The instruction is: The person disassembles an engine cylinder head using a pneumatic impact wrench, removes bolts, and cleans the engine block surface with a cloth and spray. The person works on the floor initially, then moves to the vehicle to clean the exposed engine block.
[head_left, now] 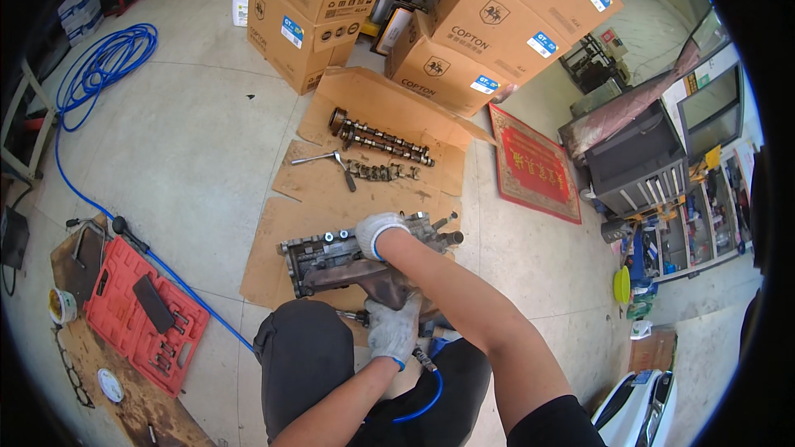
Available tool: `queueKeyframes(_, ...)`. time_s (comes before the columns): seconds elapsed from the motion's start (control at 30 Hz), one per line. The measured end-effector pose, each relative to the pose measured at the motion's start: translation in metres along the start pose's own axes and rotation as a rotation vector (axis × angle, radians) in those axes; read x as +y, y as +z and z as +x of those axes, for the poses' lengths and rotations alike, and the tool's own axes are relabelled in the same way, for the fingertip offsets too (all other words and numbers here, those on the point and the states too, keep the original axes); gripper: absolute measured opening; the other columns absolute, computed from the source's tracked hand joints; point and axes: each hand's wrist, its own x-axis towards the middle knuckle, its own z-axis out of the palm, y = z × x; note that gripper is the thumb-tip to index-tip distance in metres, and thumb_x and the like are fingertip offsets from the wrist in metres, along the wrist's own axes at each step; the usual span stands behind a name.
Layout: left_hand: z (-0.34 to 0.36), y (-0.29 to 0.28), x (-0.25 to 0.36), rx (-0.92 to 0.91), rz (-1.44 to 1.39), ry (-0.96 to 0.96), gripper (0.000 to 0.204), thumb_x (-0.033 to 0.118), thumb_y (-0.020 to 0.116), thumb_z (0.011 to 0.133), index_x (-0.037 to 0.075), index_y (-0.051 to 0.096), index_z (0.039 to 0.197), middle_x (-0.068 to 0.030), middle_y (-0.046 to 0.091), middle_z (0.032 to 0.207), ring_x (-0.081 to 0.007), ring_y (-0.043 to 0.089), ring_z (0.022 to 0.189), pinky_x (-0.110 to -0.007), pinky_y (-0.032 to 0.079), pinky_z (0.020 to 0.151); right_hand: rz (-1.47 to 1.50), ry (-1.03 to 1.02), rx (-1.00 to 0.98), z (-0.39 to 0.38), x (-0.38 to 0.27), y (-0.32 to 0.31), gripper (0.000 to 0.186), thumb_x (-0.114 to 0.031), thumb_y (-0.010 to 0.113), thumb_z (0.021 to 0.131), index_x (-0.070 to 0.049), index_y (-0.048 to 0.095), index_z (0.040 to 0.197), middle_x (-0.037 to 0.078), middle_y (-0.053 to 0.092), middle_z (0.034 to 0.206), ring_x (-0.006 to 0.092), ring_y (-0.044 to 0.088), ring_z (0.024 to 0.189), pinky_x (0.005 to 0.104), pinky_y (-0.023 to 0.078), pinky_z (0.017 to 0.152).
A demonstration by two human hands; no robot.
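An engine cylinder head (319,258) with a brown exhaust manifold (364,275) on its near side lies on flat cardboard before my knees. My right hand (381,235), in a pale work glove, grips the top of the cylinder head; its fingertips are partly hidden. Below the manifold, my gloved left hand (392,333) is closed around an air wrench (356,315). The tool's tip pokes out to the left, and a blue hose (436,393) joins its rear end. Most of the tool's body is hidden by the glove.
Camshafts (385,142), bearing caps (381,171) and a ratchet (315,157) lie farther up the cardboard (273,236). A red tool case (137,306) sits at left beside the air hose (195,294). Stacked cartons (310,41) stand behind; a red mat (534,161) lies right.
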Motion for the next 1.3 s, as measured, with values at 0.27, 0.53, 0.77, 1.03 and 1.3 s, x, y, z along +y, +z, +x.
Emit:
queueKeyframes(0.27,0.008,0.008,-0.021,-0.002,0.1,0.111,0.071,0.051,0.064,0.094,0.003,0.042,0.141,-0.0312,0.051,0.131,-0.049,0.057,0.119,-0.051,0.048,0.099,-0.007,-0.012,0.09,0.0,-0.007,0.003,0.033,-0.019,0.058,0.095,-0.01,0.075,0.122,0.012,0.072,0.126,0.0316,0.071,0.114,0.048,0.057,0.09)
queueKeyframes(0.53,-0.013,-0.011,0.013,0.002,-0.109,-0.046,0.085,0.051,0.072,0.086,-0.009,0.035,0.135,-0.0316,0.059,0.128,-0.047,0.059,0.119,-0.049,0.046,0.101,-0.002,-0.02,0.066,0.0,-0.003,0.01,0.033,-0.021,0.056,0.096,-0.01,0.075,0.122,0.011,0.072,0.127,0.0315,0.071,0.114,0.048,0.058,0.09)
queueKeyframes(0.77,-0.018,-0.014,0.018,0.006,-0.095,-0.061,0.085,0.052,0.071,0.087,-0.009,0.036,0.135,-0.0304,0.061,0.127,-0.0471,0.059,0.12,-0.047,0.046,0.101,0.0,-0.002,0.064,0.0,-0.003,0.013,0.033,-0.02,0.056,0.096,-0.01,0.075,0.121,0.012,0.073,0.124,0.0312,0.071,0.113,0.0493,0.058,0.089)
queueKeyframes(1.03,-0.012,-0.008,0.012,-0.006,-0.036,-0.043,0.079,0.052,0.069,0.089,-0.003,0.041,0.137,-0.0305,0.058,0.129,-0.047,0.059,0.119,-0.048,0.047,0.101,0.002,-0.019,0.095,0.0,-0.003,0.013,0.033,-0.02,0.056,0.096,-0.01,0.075,0.121,0.013,0.074,0.123,0.0321,0.072,0.111,0.0499,0.058,0.088)
queueKeyframes(1.3,-0.001,-0.001,-0.009,0.033,-0.008,0.122,0.092,0.058,0.073,0.084,-0.011,0.037,0.133,-0.0332,0.061,0.124,-0.0448,0.062,0.117,-0.048,0.048,0.1,-0.06,-0.038,0.048,-0.003,-0.011,0.002,0.034,-0.022,0.055,0.097,-0.011,0.075,0.122,0.013,0.072,0.126,0.032,0.071,0.114,0.0482,0.058,0.091)
